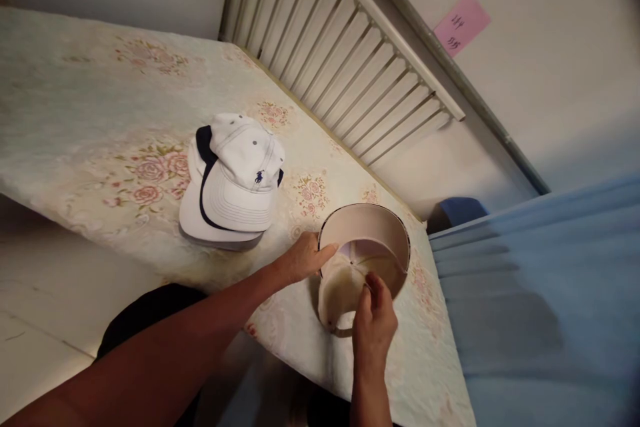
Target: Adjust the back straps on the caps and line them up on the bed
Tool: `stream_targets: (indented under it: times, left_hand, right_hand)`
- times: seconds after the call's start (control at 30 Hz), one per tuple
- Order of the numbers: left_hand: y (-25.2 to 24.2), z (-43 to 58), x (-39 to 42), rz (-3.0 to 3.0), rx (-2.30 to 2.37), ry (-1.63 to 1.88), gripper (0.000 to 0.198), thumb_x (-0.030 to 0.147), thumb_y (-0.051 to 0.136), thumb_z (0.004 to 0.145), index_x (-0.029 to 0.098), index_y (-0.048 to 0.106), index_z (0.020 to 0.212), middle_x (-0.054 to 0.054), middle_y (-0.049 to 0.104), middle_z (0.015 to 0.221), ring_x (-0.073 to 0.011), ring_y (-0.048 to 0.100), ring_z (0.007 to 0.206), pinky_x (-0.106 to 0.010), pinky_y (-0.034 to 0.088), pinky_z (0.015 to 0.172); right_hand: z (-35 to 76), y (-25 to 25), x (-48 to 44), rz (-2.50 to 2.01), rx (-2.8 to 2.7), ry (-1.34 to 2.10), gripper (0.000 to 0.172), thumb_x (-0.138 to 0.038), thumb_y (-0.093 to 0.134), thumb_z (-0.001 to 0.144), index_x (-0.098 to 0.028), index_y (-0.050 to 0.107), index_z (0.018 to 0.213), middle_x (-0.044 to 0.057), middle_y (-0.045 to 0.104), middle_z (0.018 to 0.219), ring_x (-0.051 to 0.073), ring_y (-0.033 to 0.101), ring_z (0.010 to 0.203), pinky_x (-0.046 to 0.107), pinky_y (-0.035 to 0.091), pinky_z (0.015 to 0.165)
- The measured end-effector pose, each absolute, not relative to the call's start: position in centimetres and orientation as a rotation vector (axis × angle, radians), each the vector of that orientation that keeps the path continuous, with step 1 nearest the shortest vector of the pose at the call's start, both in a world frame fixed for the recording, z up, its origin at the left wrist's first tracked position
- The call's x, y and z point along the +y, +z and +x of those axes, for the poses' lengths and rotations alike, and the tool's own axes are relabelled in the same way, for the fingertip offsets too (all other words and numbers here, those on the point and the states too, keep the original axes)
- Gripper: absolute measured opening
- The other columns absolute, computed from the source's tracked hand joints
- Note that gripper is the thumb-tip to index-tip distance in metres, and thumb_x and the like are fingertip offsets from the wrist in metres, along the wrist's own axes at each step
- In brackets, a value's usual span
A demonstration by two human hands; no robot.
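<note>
A beige baseball cap [367, 225] is turned with its inside facing me, near the right end of the table. My left hand [304, 259] grips the left edge of its brim, the thumb lying over the brim and the other fingers hidden beneath. Over the open crown is my right hand [376, 313], its fingers bent and thumb and forefinger close together. Whether anything is pinched between them is too small to tell. To the left rests a small stack of caps, the top one a white cap [243, 160] with a dark blue emblem.
A flower-patterned cloth [100, 113] covers the table. A pale radiator [325, 60] runs along its far edge against the wall. On the wall is a pink note [463, 25]. A blue curtain [540, 293] hangs at the right, with a dark blue object [463, 211] behind it.
</note>
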State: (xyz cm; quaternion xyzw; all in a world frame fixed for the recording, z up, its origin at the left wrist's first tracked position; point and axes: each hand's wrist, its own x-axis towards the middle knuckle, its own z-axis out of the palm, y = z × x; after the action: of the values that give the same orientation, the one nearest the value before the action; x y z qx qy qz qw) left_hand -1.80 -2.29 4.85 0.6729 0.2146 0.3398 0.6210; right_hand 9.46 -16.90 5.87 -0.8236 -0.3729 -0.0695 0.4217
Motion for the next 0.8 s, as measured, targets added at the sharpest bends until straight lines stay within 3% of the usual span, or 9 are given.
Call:
stream_targets:
  times: [0.13,0.3,0.43,0.8]
  left_hand:
    - [5.1,-1.9,-2.4,1.543,0.508,0.777,0.032,0.034,0.045,0.084,0.010,0.064,0.076,0.001,0.056,0.055,-0.0105,0.051,0.050,-0.018,0.039,0.046]
    - [5.6,-2.2,-2.6,1.588,0.482,0.783,0.030,0.031,0.045,0.083,0.011,0.062,0.069,0.000,0.054,0.053,-0.0112,0.051,0.054,-0.018,0.039,0.049]
    - [5.8,-2.3,-2.7,1.600,0.473,0.789,0.030,0.031,0.045,0.083,0.011,0.062,0.069,0.001,0.055,0.053,-0.0116,0.052,0.055,-0.019,0.039,0.051]
    - [7.1,-3.0,-4.2,1.839,0.448,0.857,0.028,0.027,0.042,0.084,0.011,0.062,0.071,0.000,0.056,0.060,-0.0116,0.049,0.060,-0.021,0.037,0.057]
  right_hand:
    - [13.0,3.6,-14.9,-2.071,-0.905,0.026,0.042,-0.038,0.048,0.076,-0.012,0.062,0.107,0.014,0.068,0.104,0.026,0.063,0.097,0.039,0.046,0.088]
    - [16.3,2.5,-13.9,-2.046,-0.878,-0.043,0.042,-0.037,0.047,0.074,-0.012,0.065,0.102,0.012,0.071,0.092,0.024,0.065,0.085,0.035,0.049,0.077]
    - [17.0,2.4,-14.2,-2.039,-0.860,-0.098,0.045,-0.038,0.046,0.075,-0.011,0.064,0.106,0.014,0.070,0.096,0.025,0.065,0.088,0.035,0.049,0.074]
    - [15.6,3.3,-14.8,-2.057,-0.900,-0.038,0.042,-0.034,0.047,0.075,-0.011,0.066,0.104,0.015,0.070,0.102,0.026,0.064,0.098,0.039,0.046,0.089]
